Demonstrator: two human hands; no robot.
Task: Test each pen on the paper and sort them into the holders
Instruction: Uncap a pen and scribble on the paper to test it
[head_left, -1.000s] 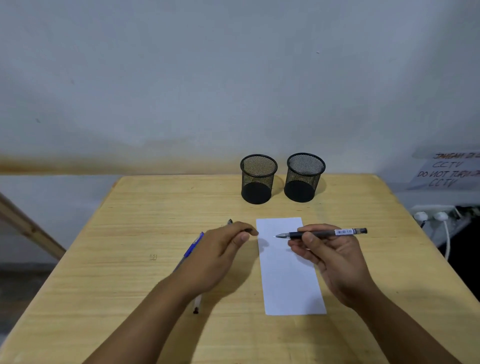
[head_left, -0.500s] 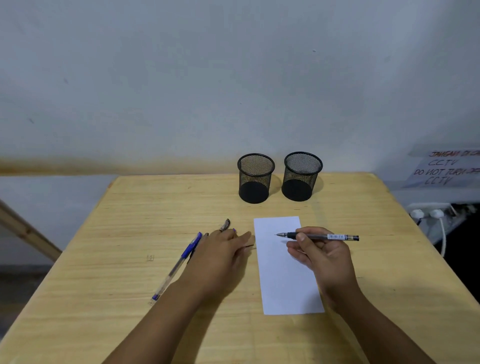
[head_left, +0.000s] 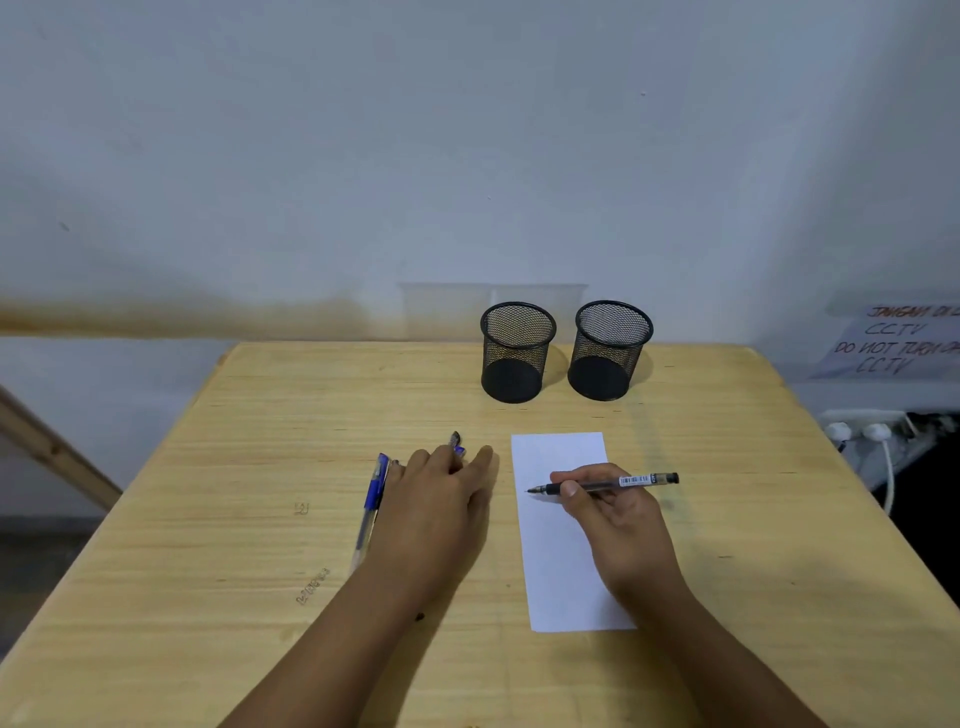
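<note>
Pinched black pen (head_left: 605, 484) low on its barrel in right hand (head_left: 618, 525), tip just over paper (head_left: 566, 530); light, stiff, slick, best held near the tip; laid left hand (head_left: 441, 499), fingers spread flat, over spare pens (head_left: 374, 499) on surface (head_left: 260, 441).

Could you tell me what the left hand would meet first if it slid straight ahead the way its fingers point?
Probably the left mesh holder: the left hand lies flat, fingers aimed up-table and slightly right, with bare table between. A pen tip peeks past its fingers. Depth is uncertain.
</note>
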